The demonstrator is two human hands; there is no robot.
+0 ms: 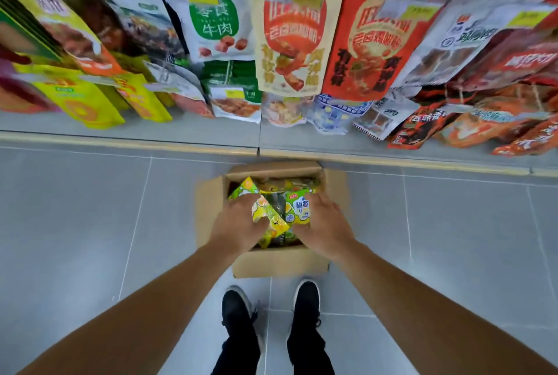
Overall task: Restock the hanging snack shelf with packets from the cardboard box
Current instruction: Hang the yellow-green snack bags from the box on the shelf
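An open cardboard box (280,263) stands on the floor in front of my feet, filled with yellow-green snack packets (270,214). Both my hands are down inside it. My left hand (238,223) grips the packets from the left side. My right hand (324,223) holds a green-and-yellow packet with a blue label (299,208) from the right. My fingertips are hidden among the packets. Above, the hanging snack shelf (290,36) carries rows of packets on hooks.
Hanging packets in green, orange, red and yellow fill the top of the view, and the lowest row (235,102) hangs just above the shelf's grey base ledge (181,139). Grey floor tiles (90,223) lie on both sides of the box. My black shoes (238,305) stand behind it.
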